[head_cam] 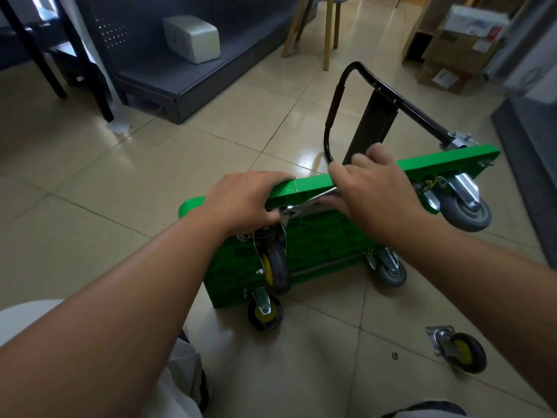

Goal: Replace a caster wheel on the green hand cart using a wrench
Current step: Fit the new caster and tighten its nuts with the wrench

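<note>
Wrenching a caster on the green hand cart [316,245], which is standing on its edge on the floor [120,176].

The right hand [370,188] is gripping the wrench [304,206]; the left hand [244,200] is clasping the cart's upper edge. Judgement: keeping the wrench head square on the nut should prevent slipping. Four casters are sitting mounted; one spare caster [458,351] is lying on the floor.

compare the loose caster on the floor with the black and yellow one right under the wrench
The loose caster lies on its side on the tile floor, detached, its mounting plate bare. The caster under the wrench sits against the green cart, which is tipped on its edge, with the wrench at its mount. The right hand holds the wrench. Both have black tyres, yellow hubs and metal forks.
</note>
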Demonstrator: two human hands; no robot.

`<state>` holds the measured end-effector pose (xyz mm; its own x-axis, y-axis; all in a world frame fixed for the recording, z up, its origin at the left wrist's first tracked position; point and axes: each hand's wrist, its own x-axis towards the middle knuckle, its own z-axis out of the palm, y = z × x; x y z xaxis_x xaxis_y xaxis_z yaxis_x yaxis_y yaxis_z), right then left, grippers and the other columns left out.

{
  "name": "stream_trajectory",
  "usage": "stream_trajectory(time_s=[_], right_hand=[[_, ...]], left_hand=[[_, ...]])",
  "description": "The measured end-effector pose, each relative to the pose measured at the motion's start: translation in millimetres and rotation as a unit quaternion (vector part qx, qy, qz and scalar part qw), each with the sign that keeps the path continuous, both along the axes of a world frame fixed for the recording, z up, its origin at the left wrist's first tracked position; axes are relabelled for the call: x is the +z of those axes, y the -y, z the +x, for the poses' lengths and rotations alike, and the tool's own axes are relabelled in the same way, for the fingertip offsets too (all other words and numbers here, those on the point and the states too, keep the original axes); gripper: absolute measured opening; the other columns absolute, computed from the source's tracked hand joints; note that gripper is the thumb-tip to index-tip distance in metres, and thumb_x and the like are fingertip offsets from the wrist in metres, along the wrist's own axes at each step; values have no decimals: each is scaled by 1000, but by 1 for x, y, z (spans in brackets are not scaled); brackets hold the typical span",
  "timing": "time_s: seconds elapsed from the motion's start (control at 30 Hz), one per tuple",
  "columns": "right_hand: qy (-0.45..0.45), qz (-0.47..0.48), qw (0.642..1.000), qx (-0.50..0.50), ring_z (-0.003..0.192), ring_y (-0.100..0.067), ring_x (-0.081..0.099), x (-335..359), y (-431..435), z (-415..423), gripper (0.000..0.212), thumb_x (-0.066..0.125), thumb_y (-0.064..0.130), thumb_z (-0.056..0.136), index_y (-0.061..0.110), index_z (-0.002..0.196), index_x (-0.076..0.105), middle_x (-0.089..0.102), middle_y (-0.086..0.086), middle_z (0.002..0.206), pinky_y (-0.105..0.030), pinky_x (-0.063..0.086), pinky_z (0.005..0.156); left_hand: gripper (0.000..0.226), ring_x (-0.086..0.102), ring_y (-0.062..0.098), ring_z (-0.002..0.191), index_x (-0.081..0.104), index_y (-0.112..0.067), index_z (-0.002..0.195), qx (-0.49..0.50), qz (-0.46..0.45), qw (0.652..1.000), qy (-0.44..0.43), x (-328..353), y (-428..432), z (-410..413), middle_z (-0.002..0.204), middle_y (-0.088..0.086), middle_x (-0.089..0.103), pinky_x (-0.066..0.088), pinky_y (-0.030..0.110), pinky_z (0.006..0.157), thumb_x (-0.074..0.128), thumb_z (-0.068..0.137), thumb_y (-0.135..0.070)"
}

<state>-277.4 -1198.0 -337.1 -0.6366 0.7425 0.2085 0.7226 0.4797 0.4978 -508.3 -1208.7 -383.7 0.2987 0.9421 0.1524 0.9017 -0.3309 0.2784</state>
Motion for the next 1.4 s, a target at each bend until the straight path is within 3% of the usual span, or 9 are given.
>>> stream_trajectory(time_s=[0.23, 0.37, 0.5, 0.6, 0.77, 0.9, 1.1, 1.27, 1.4], right_hand=[[150, 43, 986, 55, 76, -27, 59, 31, -6, -21, 41, 47, 54, 98, 13, 93, 50, 69, -6, 81, -40, 35, 91], [202, 66, 976, 57, 80, -27, 61, 44, 5, -41, 28, 49, 36, 100, 13, 86, 44, 66, -5, 74, -41, 36, 97], [215, 43, 971, 90, 96, -31, 60, 48, 13, -62, 17, 40, 20, 101, 11, 86, 39, 56, -8, 73, -41, 26, 108], [222, 62, 970, 79, 82, -29, 52, 52, 10, -71, 18, 42, 16, 100, 11, 83, 44, 43, -5, 60, -41, 25, 109], [209, 43, 969, 124, 72, -25, 47, 59, 1, -66, 17, 42, 13, 98, 14, 82, 47, 47, -3, 61, -41, 25, 106], [188, 23, 973, 133, 68, -23, 51, 55, -10, -52, 18, 46, 22, 101, 14, 86, 51, 57, -1, 66, -41, 27, 102], [156, 55, 978, 125, 64, -25, 51, 46, -18, -44, 20, 51, 23, 98, 14, 81, 46, 57, -2, 62, -40, 30, 91], [144, 15, 984, 103, 81, -26, 61, 37, -27, -31, 43, 52, 57, 95, 15, 93, 46, 69, -5, 81, -40, 32, 94], [48, -18, 995, 86, 77, -27, 61, 20, -31, -9, 48, 48, 63, 93, 15, 97, 51, 70, -6, 84, -40, 34, 94]], left_hand=[[66, 62, 21, 109, 44, -46, 145, 6, -1, 1000, -2, 2, 0, 2, 128, -12, 65, 47, 34, 80, 67, 83, -40], [63, 62, 23, 106, 46, -43, 143, 6, 0, 1000, -6, 3, 2, 4, 124, -8, 66, 40, 32, 73, 67, 83, -39], [41, 50, 26, 81, 56, -30, 126, 28, -17, 999, -17, 8, 5, 5, 89, -7, 62, 32, 32, 67, 68, 87, -36], [38, 41, 22, 75, 58, -28, 122, 25, -27, 999, -13, 9, 4, 5, 69, -16, 37, 31, 33, 65, 69, 87, -37], [53, 56, 27, 90, 53, -38, 134, 15, -27, 999, -9, 10, 5, 4, 106, -3, 66, 35, 33, 70, 68, 83, -37], [65, 61, 26, 112, 46, -43, 144, 5, -21, 1000, 0, 8, 4, 2, 130, -7, 65, 42, 34, 76, 68, 83, -40], [67, 62, 23, 110, 42, -47, 146, 0, -19, 1000, -5, 5, 2, 2, 128, -11, 65, 42, 33, 75, 64, 83, -48], [66, 62, 21, 111, 41, -47, 146, 3, -14, 1000, -7, 2, 0, 1, 131, -13, 64, 46, 34, 78, 65, 84, -47], [67, 61, 21, 112, 40, -46, 147, 2, -9, 1000, -13, 2, 0, 1, 132, -12, 63, 49, 35, 81, 66, 85, -42]])
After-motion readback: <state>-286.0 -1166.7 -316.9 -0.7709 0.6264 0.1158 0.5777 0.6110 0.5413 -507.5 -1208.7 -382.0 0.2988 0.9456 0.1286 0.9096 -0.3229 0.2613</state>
